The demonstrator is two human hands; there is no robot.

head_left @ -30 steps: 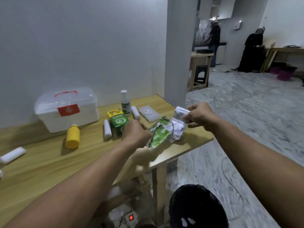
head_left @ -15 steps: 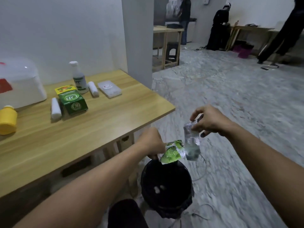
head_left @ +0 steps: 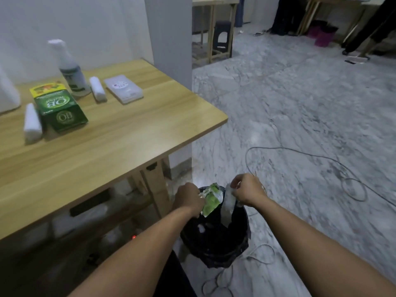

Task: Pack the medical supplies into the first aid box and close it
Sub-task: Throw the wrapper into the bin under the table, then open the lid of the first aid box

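My left hand [head_left: 188,199] grips a crumpled green wrapper [head_left: 211,201] and my right hand [head_left: 248,190] grips a clear plastic wrapper [head_left: 227,207]; both hang over the open mouth of a black bin [head_left: 216,245] on the floor. On the wooden table [head_left: 102,146] lie a green box [head_left: 61,110], two white bandage rolls [head_left: 32,123] [head_left: 98,88], a white bottle [head_left: 71,69] and a flat clear case [head_left: 123,88]. Only a white corner of the first aid box [head_left: 7,91] shows at the left edge.
A cable [head_left: 300,155] loops across the marble floor to the right of the bin. A power strip with a red light [head_left: 134,237] sits under the table. A pillar [head_left: 169,39] stands behind the table corner. People stand far back by other tables.
My view has swung down and right from the table to the bin. Both hands carried the wrappers off the table edge and lowered them to the bin's mouth.
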